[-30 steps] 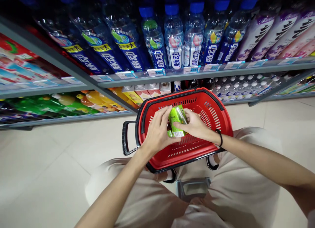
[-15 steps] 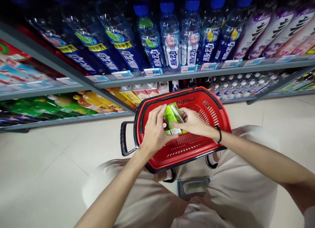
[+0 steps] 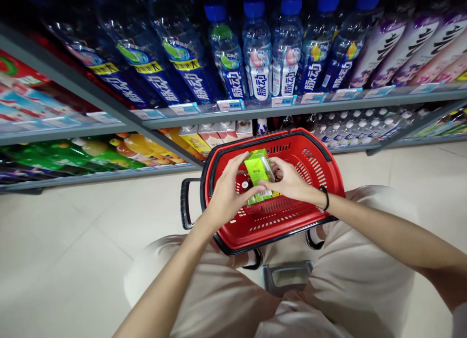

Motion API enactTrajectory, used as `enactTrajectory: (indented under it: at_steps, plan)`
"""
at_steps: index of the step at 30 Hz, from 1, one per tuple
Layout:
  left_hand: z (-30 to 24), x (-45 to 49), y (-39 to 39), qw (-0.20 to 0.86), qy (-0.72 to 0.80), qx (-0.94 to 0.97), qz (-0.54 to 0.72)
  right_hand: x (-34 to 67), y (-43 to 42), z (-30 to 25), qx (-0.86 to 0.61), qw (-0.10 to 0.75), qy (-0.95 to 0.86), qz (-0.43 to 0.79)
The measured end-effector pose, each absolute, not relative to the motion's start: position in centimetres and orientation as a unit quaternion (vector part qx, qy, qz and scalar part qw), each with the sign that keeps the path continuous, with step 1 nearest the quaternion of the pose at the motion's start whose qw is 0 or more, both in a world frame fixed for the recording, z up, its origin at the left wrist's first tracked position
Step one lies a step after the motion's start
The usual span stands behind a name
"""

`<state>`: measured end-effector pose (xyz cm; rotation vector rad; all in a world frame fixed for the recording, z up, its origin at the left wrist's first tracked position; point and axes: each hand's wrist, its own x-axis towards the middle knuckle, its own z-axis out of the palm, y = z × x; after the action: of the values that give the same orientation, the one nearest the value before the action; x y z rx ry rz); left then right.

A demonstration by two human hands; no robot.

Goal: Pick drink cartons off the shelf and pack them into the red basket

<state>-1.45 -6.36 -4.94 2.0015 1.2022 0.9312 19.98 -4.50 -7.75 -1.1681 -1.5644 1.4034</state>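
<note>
Over the red shopping basket [image 3: 321,182], both my hands hold a green drink carton [image 3: 256,167] between them. My left hand [image 3: 229,189] curves round its left side, fingers at the top corner and thumb across the lower part. From the right, my right hand [image 3: 288,180] grips it with the thumb in front and the fingers curled behind its edge. Beneath the carton, a small white round cap shows, along with bits of green and yellow packaging that my hands partly cover.
Blue-capped drink bottles [image 3: 257,61] line the shelf ahead, above a grey shelf edge [image 3: 226,115] with price tags. Water bottles [image 3: 353,126], cartons and juice bottles fill the lower shelf. The basket's black handle [image 3: 185,204] sticks out left. My knees flank the basket.
The green carton has turned slightly in my hands, so more of its broad green face shows. My left thumb has shifted up against it. The basket stays in place.
</note>
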Motion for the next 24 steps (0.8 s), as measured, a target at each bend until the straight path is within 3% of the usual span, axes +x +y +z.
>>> enactTrajectory:
  at_steps: [9,17,24]
  plan:
    - [-4.8,-2.0,-6.4,0.460,0.464,0.619,0.436,19.8,-5.0,-7.5,-0.376,0.333,-0.670,0.547]
    - [-4.6,-1.8,-6.0,0.444,0.486,0.557,0.506,19.5,-4.7,-6.6,-0.330,0.312,-0.633,0.628]
    - [-4.8,-2.1,-5.2,0.471,0.489,0.516,0.522,19.7,-4.4,-7.3,-0.362,0.336,-0.611,0.618]
